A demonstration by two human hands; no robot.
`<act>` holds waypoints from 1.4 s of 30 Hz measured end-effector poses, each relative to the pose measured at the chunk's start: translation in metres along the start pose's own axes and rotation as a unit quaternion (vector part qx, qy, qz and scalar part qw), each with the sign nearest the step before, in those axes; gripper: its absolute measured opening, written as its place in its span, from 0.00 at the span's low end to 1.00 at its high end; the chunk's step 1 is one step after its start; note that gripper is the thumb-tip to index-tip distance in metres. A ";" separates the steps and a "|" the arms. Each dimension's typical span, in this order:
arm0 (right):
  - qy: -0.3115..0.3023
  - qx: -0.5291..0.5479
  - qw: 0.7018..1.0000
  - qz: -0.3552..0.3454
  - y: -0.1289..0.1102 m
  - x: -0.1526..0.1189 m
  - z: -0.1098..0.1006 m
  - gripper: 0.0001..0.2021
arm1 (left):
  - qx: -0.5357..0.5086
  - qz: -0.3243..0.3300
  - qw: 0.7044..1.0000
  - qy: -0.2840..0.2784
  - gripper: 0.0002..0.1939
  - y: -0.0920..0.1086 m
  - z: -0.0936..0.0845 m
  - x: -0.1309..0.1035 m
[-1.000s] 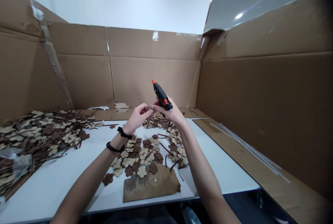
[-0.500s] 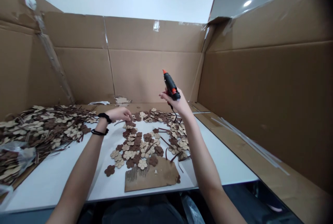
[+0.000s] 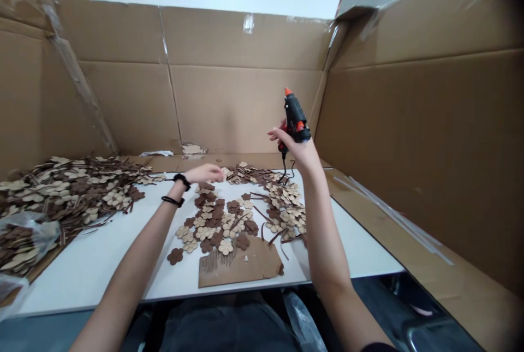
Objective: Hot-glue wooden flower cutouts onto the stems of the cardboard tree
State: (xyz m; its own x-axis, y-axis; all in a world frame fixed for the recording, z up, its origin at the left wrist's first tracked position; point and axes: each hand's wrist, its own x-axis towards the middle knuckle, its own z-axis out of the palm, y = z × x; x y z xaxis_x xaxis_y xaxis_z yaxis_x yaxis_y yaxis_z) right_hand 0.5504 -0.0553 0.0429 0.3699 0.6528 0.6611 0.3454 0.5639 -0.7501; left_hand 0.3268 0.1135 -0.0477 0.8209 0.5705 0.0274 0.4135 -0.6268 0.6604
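My right hand (image 3: pixel 298 144) grips a black and orange glue gun (image 3: pixel 295 114), raised above the back right of the white board with its orange nozzle pointing up. My left hand (image 3: pixel 207 173) hovers at the back of the board, over the far end of the flower pieces. Its fingers are drawn together and slightly blurred, so whatever is in them is hidden. Brown and cream flower cutouts (image 3: pixel 227 229) lie scattered between my forearms, with thin brown strips among them. Nearest me lies a cardboard piece (image 3: pixel 241 273) with ridges of dried glue along its left part.
A large heap of flower cutouts and strips (image 3: pixel 77 191) covers the left side, beside a clear plastic bag (image 3: pixel 36 232). Clear glue sticks (image 3: pixel 393 218) lie along the right edge. Tall cardboard walls (image 3: pixel 245 95) enclose the board. The gun's cord (image 3: pixel 284 162) hangs behind the flowers.
My right hand has lifted the glue gun up and to the right. My left hand has moved right and slightly up, away from the near flowers. The view has tilted down slightly.
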 end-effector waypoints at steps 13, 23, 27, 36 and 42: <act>-0.099 -0.050 0.993 0.027 -0.003 -0.004 0.012 0.19 | 0.108 0.011 0.987 -0.115 0.10 -0.004 0.074 0.026; -0.200 -0.037 0.979 0.030 -0.004 -0.004 0.010 0.19 | 0.071 0.077 0.993 0.056 0.11 0.024 0.034 0.016; -0.187 -0.019 0.982 0.034 -0.007 -0.006 0.011 0.18 | 0.140 0.083 0.985 0.064 0.11 0.018 0.063 0.020; -0.199 -0.027 0.979 0.042 -0.011 -0.007 0.007 0.18 | 0.217 0.066 0.972 0.061 0.07 -0.005 0.096 0.030; -0.221 -0.039 0.973 0.043 -0.008 -0.005 0.002 0.19 | 0.169 0.077 0.982 0.035 0.08 0.000 0.090 0.024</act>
State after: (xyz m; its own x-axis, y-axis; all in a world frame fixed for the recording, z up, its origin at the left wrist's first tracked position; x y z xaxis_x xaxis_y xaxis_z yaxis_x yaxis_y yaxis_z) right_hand 0.5437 -0.0623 0.0453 -0.0017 0.8599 0.5104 0.3994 0.4685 -0.7880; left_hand 0.3822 0.0799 -0.1145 0.8594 0.4833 0.1666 0.4041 -0.8419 0.3576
